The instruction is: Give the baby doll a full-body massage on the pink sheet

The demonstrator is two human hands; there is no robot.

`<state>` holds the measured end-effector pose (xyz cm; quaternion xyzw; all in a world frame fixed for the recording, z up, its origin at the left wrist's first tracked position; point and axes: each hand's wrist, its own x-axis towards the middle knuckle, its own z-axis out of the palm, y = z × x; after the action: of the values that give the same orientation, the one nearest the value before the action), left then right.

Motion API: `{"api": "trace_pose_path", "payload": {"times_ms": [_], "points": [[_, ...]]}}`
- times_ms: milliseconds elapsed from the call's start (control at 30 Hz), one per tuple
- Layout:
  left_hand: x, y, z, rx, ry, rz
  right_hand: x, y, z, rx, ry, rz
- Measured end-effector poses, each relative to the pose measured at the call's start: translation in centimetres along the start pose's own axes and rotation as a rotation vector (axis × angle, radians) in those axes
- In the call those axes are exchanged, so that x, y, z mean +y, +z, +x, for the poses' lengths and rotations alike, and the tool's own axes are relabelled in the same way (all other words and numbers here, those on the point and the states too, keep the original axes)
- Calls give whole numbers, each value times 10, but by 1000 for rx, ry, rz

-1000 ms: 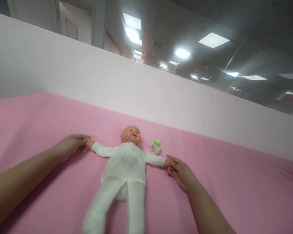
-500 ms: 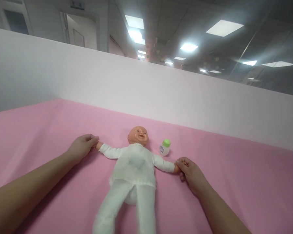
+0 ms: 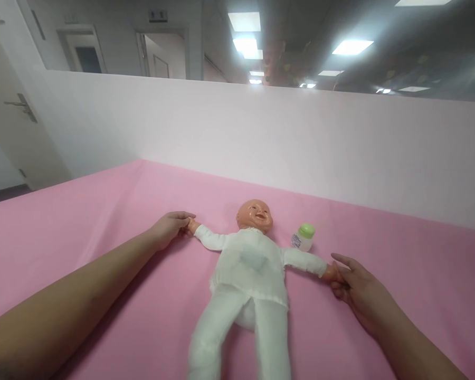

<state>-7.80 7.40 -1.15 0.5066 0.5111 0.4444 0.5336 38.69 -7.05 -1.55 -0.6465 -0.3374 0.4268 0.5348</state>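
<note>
A baby doll (image 3: 249, 264) with a hard plastic head and a white cloth body lies on its back, arms spread to both sides. My left hand (image 3: 174, 227) is closed on the doll's hand at the left of the picture. At the right, my right hand (image 3: 358, 285) has curled fingers around the doll's other hand, while one digit is raised away from it. Beside the doll's head, above its outstretched arm, stands a small clear bottle with a green cap (image 3: 304, 237) and a printed label.
The doll lies on a pink cover (image 3: 122, 285). A white wall panel (image 3: 261, 132) runs along the far edge, with glass or an opening above it. A door with a lever handle (image 3: 21, 108) is at the left.
The view has swung left, so the doll, bottle and both hands appear farther right. On my right hand, one digit has lifted off the doll's hand. My left hand keeps its grip.
</note>
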Motion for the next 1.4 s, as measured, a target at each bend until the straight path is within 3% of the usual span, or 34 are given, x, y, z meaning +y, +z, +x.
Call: {"api": "trace_pose_path", "payload": {"times_ms": [167, 333, 600, 1000, 1200, 1400], "points": [[2, -1, -2, -31, 22, -22, 1, -9, 2, -94, 52, 132], [-2, -2, 1, -12, 44, 26, 1, -12, 2, -174, 26, 88], [-4, -1, 2, 16, 45, 112, -1, 0, -4, -153, -13, -67], [-1, -1, -1, -17, 12, 78, -2, -1, -2, -69, 17, -12], [9, -1, -8, -83, -52, 0, -1, -12, 0, -169, 40, 121], [10, 0, -9, -91, -26, 43, 0, -17, 1, -276, 30, 116]]}}
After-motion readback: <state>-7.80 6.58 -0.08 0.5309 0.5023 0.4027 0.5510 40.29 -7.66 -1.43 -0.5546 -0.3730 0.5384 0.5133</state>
